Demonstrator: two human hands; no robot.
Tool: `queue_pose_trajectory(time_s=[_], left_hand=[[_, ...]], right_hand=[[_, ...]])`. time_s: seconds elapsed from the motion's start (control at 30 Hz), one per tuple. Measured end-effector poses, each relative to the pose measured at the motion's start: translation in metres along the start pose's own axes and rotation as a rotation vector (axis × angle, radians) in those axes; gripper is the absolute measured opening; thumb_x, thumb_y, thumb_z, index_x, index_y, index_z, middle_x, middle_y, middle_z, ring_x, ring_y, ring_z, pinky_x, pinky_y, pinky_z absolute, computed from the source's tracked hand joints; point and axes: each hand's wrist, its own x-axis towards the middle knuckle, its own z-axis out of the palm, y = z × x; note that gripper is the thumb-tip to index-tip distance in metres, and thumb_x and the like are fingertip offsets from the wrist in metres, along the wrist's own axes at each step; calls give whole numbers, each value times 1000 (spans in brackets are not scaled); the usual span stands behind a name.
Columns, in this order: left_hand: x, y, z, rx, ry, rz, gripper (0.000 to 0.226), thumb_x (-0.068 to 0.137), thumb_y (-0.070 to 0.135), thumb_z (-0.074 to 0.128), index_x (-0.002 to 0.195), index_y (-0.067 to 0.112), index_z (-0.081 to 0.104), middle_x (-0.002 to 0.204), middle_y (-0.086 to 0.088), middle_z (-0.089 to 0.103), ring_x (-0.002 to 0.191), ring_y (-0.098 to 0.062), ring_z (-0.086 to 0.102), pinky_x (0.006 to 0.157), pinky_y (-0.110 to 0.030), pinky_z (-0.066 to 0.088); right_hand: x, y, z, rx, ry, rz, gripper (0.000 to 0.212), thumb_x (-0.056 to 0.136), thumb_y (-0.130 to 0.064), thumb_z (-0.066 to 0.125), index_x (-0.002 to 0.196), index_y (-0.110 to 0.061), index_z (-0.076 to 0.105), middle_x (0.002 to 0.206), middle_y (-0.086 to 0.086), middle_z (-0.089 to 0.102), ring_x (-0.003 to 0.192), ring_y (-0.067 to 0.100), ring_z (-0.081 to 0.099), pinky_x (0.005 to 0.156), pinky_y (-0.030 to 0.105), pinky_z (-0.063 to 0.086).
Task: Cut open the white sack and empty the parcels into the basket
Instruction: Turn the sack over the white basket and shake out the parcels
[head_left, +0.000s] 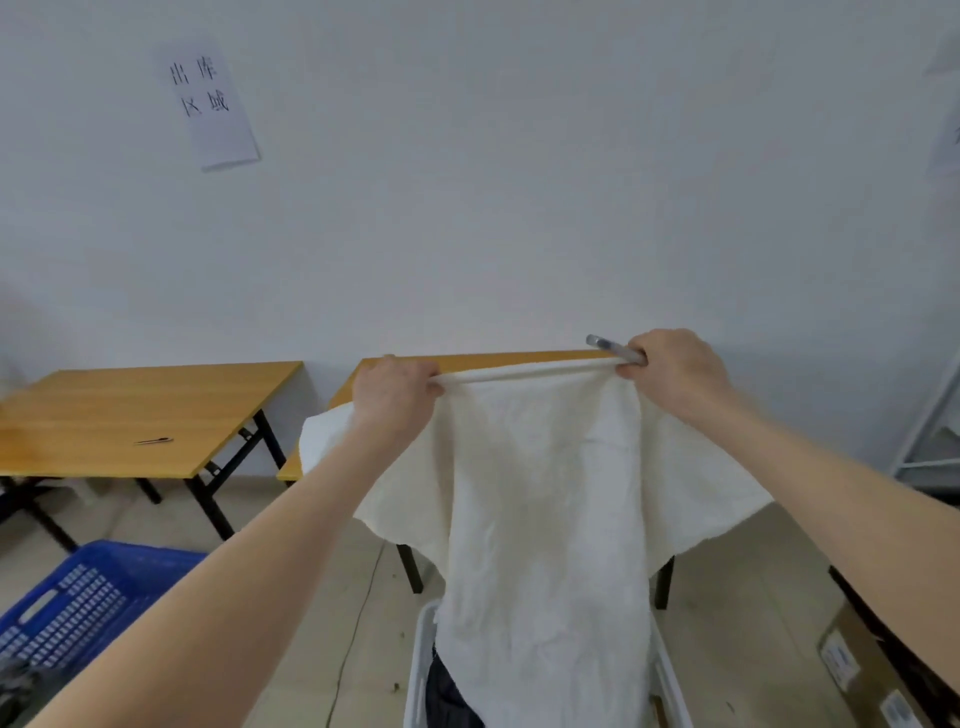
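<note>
The white sack (540, 499) hangs upside down in front of me, its upper edge stretched taut between my two hands. My left hand (392, 397) grips the left end of that edge. My right hand (675, 371) grips the right end together with a slim grey cutter (605, 345) that pokes out to the left. The sack's lower end drops into a white basket (418, 675) at the bottom centre, where a dark parcel (447, 696) shows beside the fabric. The rest of the basket's inside is hidden by the sack.
A wooden folding table (467, 364) stands behind the sack, and another (140, 410) to the left carries a small dark tool (153, 441). A blue crate (83, 603) sits on the floor at lower left. Cardboard boxes (857, 670) lie at lower right, with a metal rack (930, 431) beyond.
</note>
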Motion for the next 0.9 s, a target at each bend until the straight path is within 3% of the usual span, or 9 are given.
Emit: queue_pose_trajectory(time_s=[0.1,0.23,0.33,0.43,0.53,0.7,0.77,0.9], left_hand=[[0,-1,3,-32,17,-31,24,95,33,46,108,23,63,101,-9,64,103,-28,55,76,-34,44],[-1,0,4,-86,65,-47,25,95,33,45,109,21,63,100,-9,64,101,-29,56,74,-36,48],[1,-3,6,-58,-1,-53,21,95,32,45,103,23,62,100,-5,66,95,-29,60,65,-30,42],[4,-5,6,-141,88,-91,21,95,32,46,106,22,61,103,-3,66,97,-30,61,68,-32,44],[-1,-4,14,-95,-17,-80,19,96,30,45,106,23,60,102,-4,66,95,-29,61,65,-31,41],[-20,-7,39,-130,-9,-120,19,95,29,46,106,23,61,103,-4,66,96,-31,60,66,-30,36],[-30,-7,50,-118,-30,-119,20,95,28,45,106,21,61,103,-5,66,96,-32,60,66,-30,35],[-47,-9,66,-115,-43,-117,21,93,26,44,106,18,60,98,-7,66,88,-32,60,62,-31,37]], right_hand=[[0,0,4,52,56,29,14,93,-31,56,84,-20,58,89,10,63,89,34,60,70,34,45],[3,-4,10,146,115,76,12,94,-31,52,94,-20,58,86,9,66,84,31,60,66,32,45],[5,-7,13,131,40,74,5,91,-24,52,94,-21,56,89,7,70,90,31,62,72,35,49],[10,-9,14,187,123,101,4,91,-25,54,94,-22,54,94,10,66,87,34,61,68,35,47],[8,-8,22,147,35,98,3,91,-25,53,91,-23,51,98,12,67,88,33,65,75,36,49],[-5,0,43,154,27,98,6,93,-27,53,91,-23,48,97,13,66,87,34,64,70,37,51],[-11,2,53,134,-5,96,5,93,-27,52,94,-22,49,99,12,65,91,34,62,66,34,44],[-23,6,69,130,-11,110,11,92,-25,53,102,-21,55,106,13,65,100,35,59,72,36,43]])
